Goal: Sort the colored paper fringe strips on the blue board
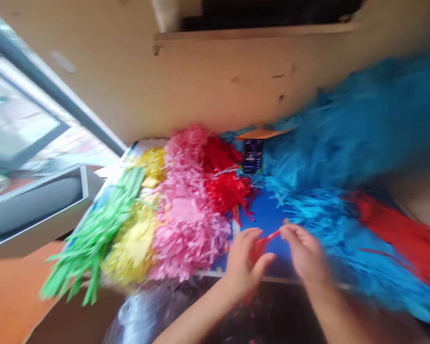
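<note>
Between my hands runs a twisted red strip (272, 235), which looks like tissue paper. My left hand (241, 267) is curled around its left part, with the thumb sticking out. My right hand (306, 253) pinches the other end between thumb and fingertips. Both hands are over the blue tabletop (268, 210) near its front edge. Just behind them lies a shiny red fringe bunch (231, 191). A large heap of blue fringe (308, 210) spreads to the right of my right hand. Some blur softens the hands and the strip.
Pink fringe (186, 234), yellow fringe (132, 248) and green fringe (96, 234) cover the table's left side. A small dark packet (252, 156) lies at the back by the wall. More red material (404, 239) rests on the blue heap. Clear plastic (139, 315) sits below the front edge.
</note>
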Motion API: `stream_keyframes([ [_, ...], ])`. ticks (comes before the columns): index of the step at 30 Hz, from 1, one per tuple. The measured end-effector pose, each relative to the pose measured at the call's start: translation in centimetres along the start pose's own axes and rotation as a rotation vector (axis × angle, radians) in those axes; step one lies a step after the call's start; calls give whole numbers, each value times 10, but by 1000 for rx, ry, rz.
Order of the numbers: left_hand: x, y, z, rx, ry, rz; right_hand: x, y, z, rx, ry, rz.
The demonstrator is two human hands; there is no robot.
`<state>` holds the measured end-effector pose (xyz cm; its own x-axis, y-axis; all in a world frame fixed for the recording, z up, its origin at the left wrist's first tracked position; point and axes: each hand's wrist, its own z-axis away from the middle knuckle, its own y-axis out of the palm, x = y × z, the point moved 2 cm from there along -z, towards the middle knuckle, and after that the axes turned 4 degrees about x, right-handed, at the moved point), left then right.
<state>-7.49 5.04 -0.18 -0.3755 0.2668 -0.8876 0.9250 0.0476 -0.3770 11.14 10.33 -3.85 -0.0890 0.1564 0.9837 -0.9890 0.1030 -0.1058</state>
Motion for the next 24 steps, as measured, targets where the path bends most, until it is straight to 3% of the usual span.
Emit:
stream_keyframes([
  [1, 0, -7, 10, -29, 34, -38, -6, -5, -13, -69, 2, 92],
  [3, 6, -22, 38, -31, 66, -105, -14, -10, -39, -70, -43, 324],
  [6, 30, -44, 100, 71, -6, -228, -7, -9, -55, -136, -311, 562],
  [8, 57, -57, 147, 145, -241, -376, 7, -4, -40, -176, -458, 607],
  [9, 73, -64, 170, 166, -433, -484, 15, -1, -28, -169, -514, 598],
  [13, 125, -85, 234, 169, -730, -630, 32, 22, 33, 89, -709, 523],
  [16, 152, -92, 249, 208, -834, -696, 28, 36, 62, 344, -738, 472],
  [19, 170, -101, 242, 222, -862, -716, 24, 45, 75, 511, -739, 376],
  [24, 173, -134, 226, 210, -878, -651, 23, 75, 87, 786, -565, 215],
])
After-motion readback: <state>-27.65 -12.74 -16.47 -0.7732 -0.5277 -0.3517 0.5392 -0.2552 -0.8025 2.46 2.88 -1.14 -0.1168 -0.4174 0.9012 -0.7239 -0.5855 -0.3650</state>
